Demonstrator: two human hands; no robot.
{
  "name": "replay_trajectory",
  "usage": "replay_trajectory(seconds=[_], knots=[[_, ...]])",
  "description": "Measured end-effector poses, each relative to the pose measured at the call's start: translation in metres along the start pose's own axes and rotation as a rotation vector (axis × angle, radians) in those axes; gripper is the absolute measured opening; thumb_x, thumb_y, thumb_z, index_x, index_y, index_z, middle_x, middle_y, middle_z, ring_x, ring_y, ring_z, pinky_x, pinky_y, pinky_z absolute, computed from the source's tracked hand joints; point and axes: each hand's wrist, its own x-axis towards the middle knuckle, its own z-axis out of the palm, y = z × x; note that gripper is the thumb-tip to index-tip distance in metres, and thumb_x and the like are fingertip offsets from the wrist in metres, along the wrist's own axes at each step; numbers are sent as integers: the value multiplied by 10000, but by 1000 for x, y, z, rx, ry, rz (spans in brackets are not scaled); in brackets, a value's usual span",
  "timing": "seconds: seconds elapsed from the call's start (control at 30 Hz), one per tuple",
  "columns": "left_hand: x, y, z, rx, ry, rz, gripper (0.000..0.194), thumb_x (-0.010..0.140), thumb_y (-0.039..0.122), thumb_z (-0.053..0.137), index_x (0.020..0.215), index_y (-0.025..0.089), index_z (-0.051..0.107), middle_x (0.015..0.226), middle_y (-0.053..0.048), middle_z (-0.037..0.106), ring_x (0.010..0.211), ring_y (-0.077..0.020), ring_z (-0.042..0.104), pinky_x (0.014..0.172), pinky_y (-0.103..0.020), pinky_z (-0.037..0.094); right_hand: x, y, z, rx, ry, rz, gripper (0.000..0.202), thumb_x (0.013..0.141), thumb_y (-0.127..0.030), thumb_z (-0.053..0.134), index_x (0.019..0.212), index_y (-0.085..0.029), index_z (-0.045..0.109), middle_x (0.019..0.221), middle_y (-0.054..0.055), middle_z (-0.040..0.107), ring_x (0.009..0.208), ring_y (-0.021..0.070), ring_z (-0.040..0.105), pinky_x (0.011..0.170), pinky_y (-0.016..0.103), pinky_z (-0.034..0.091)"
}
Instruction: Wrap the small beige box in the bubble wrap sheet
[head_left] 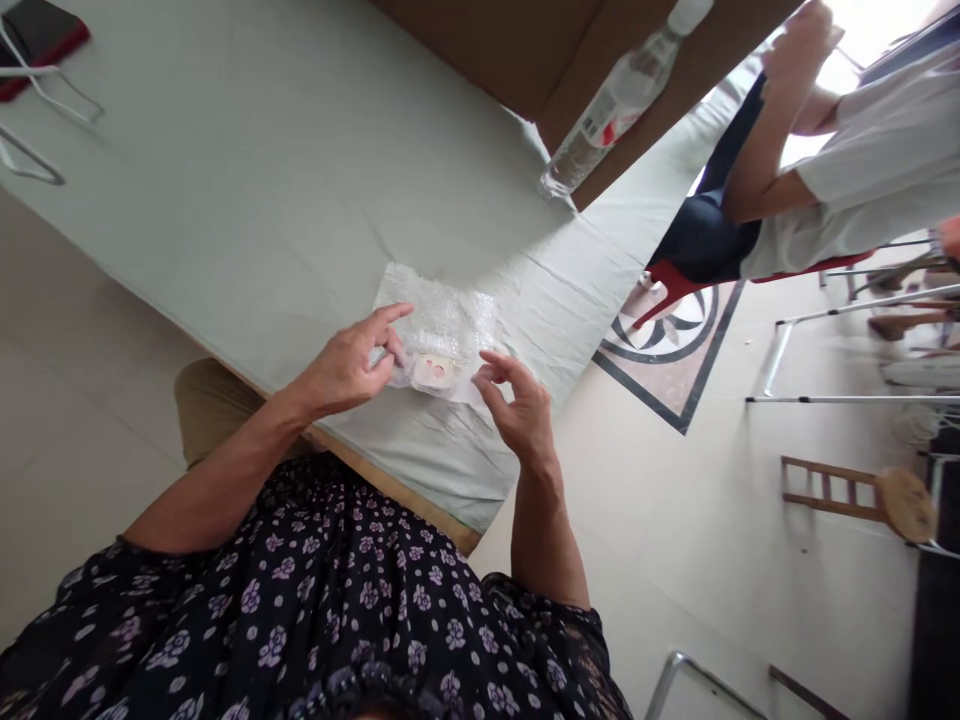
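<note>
A sheet of clear bubble wrap (442,312) lies spread on the pale green tablecloth. On its near part sits a small whitish item (435,371) with reddish marks, partly covered by clear film. My left hand (349,368) is at the left edge of the wrap, index finger stretched over it and the other fingers curled by the film; whether they pinch it is hard to tell. To the right of the item, my right hand (517,405) has thumb and index finger curved close together at the wrap's right edge. What lies between those fingertips is too small to make out.
Beyond the wrap, a clear plastic bottle (619,105) lies beside a brown cardboard box (480,45). A dark red-edged object (37,45) and white wire pieces are at the far left. A seated person (862,170) is at the right, past the table (262,180).
</note>
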Motion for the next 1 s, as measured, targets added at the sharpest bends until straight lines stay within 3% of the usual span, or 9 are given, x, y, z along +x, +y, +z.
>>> replay_trajectory(seconds=[0.07,0.13,0.17,0.23,0.37,0.5,0.63,0.83,1.0], knots=[[-13,1,-12,-100,-224,39,593,887,269,572,1478,224,536,906,-11,774,1061,-222,724,884,-323,555,-11,-3,-9,77,-162,-29,273,963,-314,646,1221,-253,711,944,13,784,906,180,735,900,370,568],[-23,1,-17,-78,-481,-14,557,874,373,656,1416,254,607,897,11,777,883,-198,741,787,-291,550,-21,-3,-14,93,-396,-29,252,956,-339,674,1182,-243,732,924,17,795,886,185,748,879,364,568],[-27,0,-17,-26,-514,-68,507,887,421,662,1364,249,651,865,16,772,788,-185,726,737,-285,538,-25,-3,-15,69,-480,-14,237,954,-344,680,1155,-235,743,915,23,798,862,187,748,846,358,568],[-29,-3,-11,111,-402,-128,424,927,466,624,1257,213,709,816,1,756,718,-183,696,717,-298,528,-30,-2,-15,-4,-518,26,207,957,-336,671,1110,-222,753,904,34,796,816,186,737,774,340,562],[-23,-7,11,342,-75,45,446,936,387,621,1315,157,663,1168,-117,758,1103,-275,698,982,-399,531,-25,-7,-6,-55,-251,22,186,973,-319,642,1106,-219,727,921,36,770,817,180,716,745,328,568],[-14,-16,31,437,-151,177,820,878,432,705,1561,99,397,1571,-223,523,1495,-357,452,1214,-492,377,-6,-10,19,-149,-102,-129,453,898,-313,737,1329,-222,634,1360,124,683,1219,282,659,981,452,571],[-11,-27,42,512,-238,135,927,863,476,712,1597,84,304,1638,-247,427,1564,-374,347,1264,-510,287,5,-2,38,-216,-96,-187,432,896,-253,709,1320,-217,636,1315,129,708,1236,301,650,1064,519,527],[-11,-30,41,562,-258,108,962,856,485,716,1602,55,287,1654,-249,397,1569,-383,323,1284,-506,240,3,41,-5,-236,368,52,453,890,-378,697,1317,-246,615,1292,98,707,1180,261,655,978,497,554],[-13,-34,46,575,-209,109,949,851,495,716,1605,100,297,1661,-226,395,1563,-386,324,1289,-523,219,-4,79,-29,-369,398,194,515,830,-374,675,1308,-193,615,1308,158,679,1248,325,615,1045,600,502]])
